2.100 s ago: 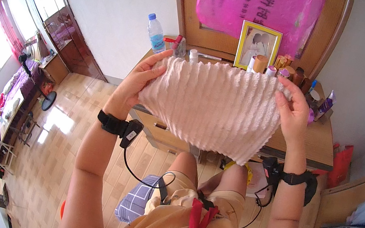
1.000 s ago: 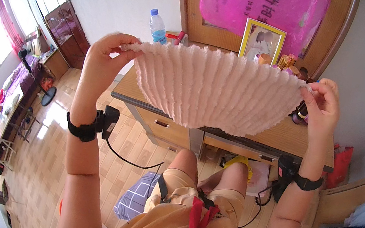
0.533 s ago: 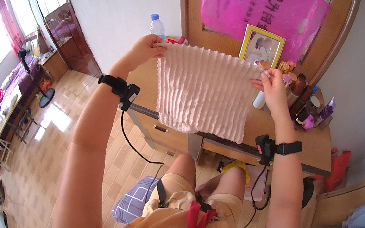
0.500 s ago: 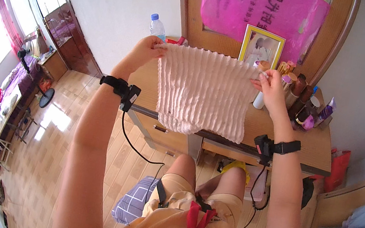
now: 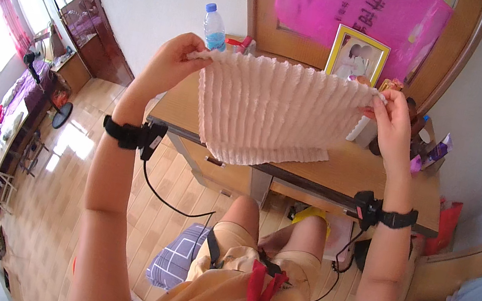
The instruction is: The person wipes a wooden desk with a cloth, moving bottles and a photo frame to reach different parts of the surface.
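Note:
A pale pink ribbed towel (image 5: 274, 108) hangs stretched between my hands above the wooden dressing table (image 5: 184, 105). My left hand (image 5: 174, 61) pinches its upper left corner, fingers closed. At the upper right corner, my right hand (image 5: 393, 122) grips the towel between thumb and fingers. The top edge is drawn nearly straight, and the lower edge slants, its bottom part resting on or close to the tabletop near the front edge; I cannot tell which. Part of the tabletop is hidden behind the cloth. Each wrist wears a black strap with a small device.
A blue-capped bottle (image 5: 214, 26) stands behind my left hand. At the back are a yellow-framed photo (image 5: 358, 55) and a pink plastic bag (image 5: 362, 11). A purple tube (image 5: 440, 147) and other cosmetics stand beyond my right hand. Black cables (image 5: 173, 204) hang from both wrists.
Both hands have moved apart, the right one further right, stretching the towel wider. Its lower edge has risen on the right and now slants. The view has shifted slightly.

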A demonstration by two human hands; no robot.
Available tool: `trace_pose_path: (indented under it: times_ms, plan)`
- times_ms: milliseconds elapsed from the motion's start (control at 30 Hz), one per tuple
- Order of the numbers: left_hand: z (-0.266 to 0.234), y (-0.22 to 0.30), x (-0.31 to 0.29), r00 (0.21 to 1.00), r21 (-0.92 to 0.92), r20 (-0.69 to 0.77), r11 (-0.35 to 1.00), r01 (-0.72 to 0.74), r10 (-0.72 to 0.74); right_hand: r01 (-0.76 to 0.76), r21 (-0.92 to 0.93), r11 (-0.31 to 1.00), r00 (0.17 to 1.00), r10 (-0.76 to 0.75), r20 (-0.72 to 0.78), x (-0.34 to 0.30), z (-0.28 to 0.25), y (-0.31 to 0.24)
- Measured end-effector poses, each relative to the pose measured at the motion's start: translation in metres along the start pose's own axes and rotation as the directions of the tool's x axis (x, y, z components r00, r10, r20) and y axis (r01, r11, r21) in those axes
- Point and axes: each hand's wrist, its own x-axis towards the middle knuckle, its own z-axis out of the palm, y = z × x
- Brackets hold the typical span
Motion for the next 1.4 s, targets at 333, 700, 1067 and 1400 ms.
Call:
trace_pose_path:
  times_ms: [333, 700, 1067, 1400]
  plan:
    - [0.014, -0.041, 0.048, 0.985, 0.137, -0.086, 0.977, 0.163, -0.152, -0.043, -0.137, 0.990, 0.998, 0.036, -0.053, 0.036, 0.026, 0.065]
    - [-0.007, -0.010, -0.032, 0.995, 0.024, 0.101, 1.000, 0.016, -0.018, -0.039, 0.072, 0.997, 0.991, 0.029, 0.132, -0.020, 0.000, 0.004]
    - [-0.024, 0.073, -0.008, 0.986, 0.207, -0.095, 0.966, 0.153, -0.135, 0.033, 0.059, 0.998, 0.995, -0.028, -0.091, -0.009, 0.000, -0.051]
    - [0.020, -0.078, 0.047, 0.982, 0.209, 0.068, 0.965, 0.158, -0.175, 0.005, -0.036, 0.999, 0.995, -0.009, -0.100, 0.028, 0.020, 0.100]
